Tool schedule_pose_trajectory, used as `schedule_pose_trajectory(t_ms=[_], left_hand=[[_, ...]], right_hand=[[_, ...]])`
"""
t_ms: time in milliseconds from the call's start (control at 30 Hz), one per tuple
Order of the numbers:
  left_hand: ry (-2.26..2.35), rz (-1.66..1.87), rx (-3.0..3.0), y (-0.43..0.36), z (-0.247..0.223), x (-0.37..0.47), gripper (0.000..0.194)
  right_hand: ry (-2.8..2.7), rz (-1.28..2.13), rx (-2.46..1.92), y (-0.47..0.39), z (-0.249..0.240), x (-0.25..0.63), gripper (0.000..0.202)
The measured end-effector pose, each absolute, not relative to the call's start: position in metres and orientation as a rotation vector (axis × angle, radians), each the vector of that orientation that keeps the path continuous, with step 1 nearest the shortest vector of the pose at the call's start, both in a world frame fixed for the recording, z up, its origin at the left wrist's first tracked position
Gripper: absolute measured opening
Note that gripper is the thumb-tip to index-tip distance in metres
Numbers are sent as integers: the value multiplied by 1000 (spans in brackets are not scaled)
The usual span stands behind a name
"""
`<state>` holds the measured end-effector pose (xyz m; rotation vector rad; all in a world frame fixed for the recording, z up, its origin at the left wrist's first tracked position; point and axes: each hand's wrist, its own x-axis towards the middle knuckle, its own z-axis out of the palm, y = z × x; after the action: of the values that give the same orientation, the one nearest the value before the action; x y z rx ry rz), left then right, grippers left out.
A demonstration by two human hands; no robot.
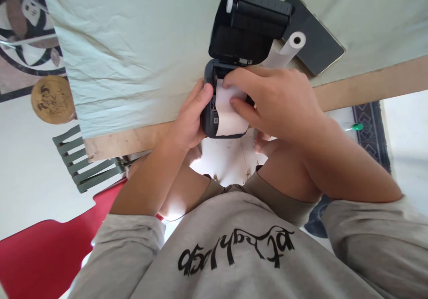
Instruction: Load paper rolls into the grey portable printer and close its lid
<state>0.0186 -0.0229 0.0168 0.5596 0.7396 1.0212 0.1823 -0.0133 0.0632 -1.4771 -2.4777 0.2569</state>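
Observation:
A small black label or receipt printer is held at the table's near edge, its hinged lid swung open and away from me. My left hand is closed around the printer's left side, thumb on the rim. A strip of white paper lies over the open paper bay and reaches the near end of the body. With thumb and fingers, my right hand grips this paper inside the bay. The right hand hides part of the bay. Just beyond it lies a white paper roll, partly unrolled.
A dark phone or tablet lies on the pale green cloth behind the roll. The wooden table edge runs in front of me. Red and slatted green seats are at left; a round gold mat is beside the cloth.

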Motion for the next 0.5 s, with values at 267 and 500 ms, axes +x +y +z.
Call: schedule_pose_trajectory(t_ms=[267,500], left_hand=[[756,1016,603,-23,20,17,23],[828,1068,578,-22,16,17,31]], right_hand=[[-2288,573,-1323,-8,65,187,34],[-2044,825,-1100,-10,67,195,37]])
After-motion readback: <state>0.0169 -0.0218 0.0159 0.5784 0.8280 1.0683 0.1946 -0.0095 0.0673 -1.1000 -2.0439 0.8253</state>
